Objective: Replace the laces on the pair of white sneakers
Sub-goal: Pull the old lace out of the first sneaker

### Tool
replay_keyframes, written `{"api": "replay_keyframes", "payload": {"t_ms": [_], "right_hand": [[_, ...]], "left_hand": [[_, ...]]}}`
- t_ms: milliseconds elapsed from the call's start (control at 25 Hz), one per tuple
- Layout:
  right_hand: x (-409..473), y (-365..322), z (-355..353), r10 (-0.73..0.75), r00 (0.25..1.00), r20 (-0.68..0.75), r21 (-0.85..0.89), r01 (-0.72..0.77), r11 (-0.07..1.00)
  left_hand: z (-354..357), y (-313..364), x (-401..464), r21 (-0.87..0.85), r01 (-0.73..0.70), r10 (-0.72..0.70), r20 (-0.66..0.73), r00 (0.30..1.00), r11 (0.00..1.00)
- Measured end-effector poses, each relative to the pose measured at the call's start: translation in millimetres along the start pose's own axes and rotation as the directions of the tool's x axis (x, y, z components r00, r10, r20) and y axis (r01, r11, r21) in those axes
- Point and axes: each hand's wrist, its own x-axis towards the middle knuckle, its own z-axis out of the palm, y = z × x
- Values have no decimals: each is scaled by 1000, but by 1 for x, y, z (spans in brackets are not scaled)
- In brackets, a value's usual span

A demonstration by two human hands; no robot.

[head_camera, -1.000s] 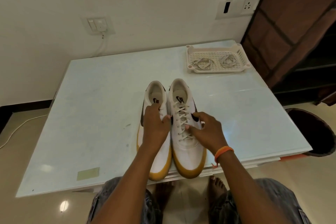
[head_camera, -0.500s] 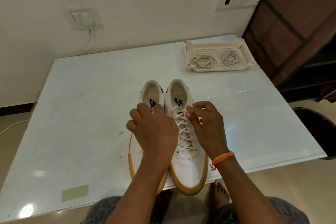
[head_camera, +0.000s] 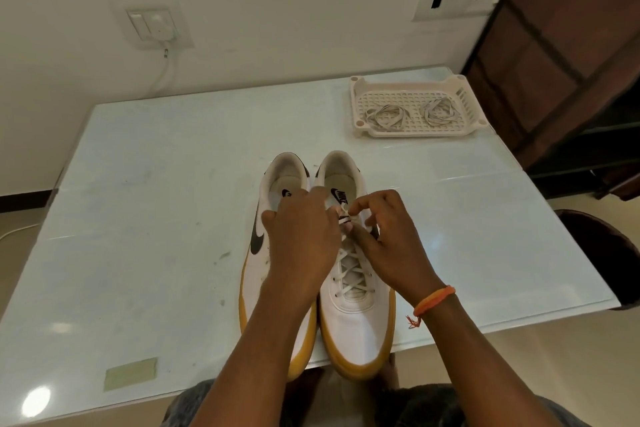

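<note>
The white lace (head_camera: 350, 265) of the right sneaker (head_camera: 358, 315) is pinched at its top by right hand (head_camera: 388, 239) fingers (head_camera: 360, 206); left hand (head_camera: 301, 236) fingers curl beside it, grip unclear. A hard tug could tighten the knot.

A pale, glossy table (head_camera: 166, 204) fills the middle of the view, its far edge set against the wall. Two white sneakers with yellow soles stand side by side near the centre, toes toward the near edge: the left sneaker (head_camera: 263, 253) and the right sneaker (head_camera: 360, 326), the latter's toe overhanging that edge. At the far right corner rests a white perforated tray (head_camera: 356, 100) holding two loose bundles of laces (head_camera: 386, 116). A pale green rectangular patch (head_camera: 131, 373) lies flat at the near left. Small dark smudges (head_camera: 224, 255) mark the surface left of the sneakers.
</note>
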Motion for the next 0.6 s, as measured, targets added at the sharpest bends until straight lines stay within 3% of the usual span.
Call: {"api": "replay_keyframes", "payload": {"t_ms": [240,400,600], "right_hand": [[2,0,-10,284,959,-19,351,-259,900],[-3,1,-3,310,943,-120,115,-297,948],[-3,-5,1,190,970,-153,156,-166,974]], "left_hand": [[-9,-5,3,137,38,-45,48,998,990],[1,-1,-11,121,97,-101,26,995,988],[4,-3,-7,59,139,-137,-37,990,988]]}}
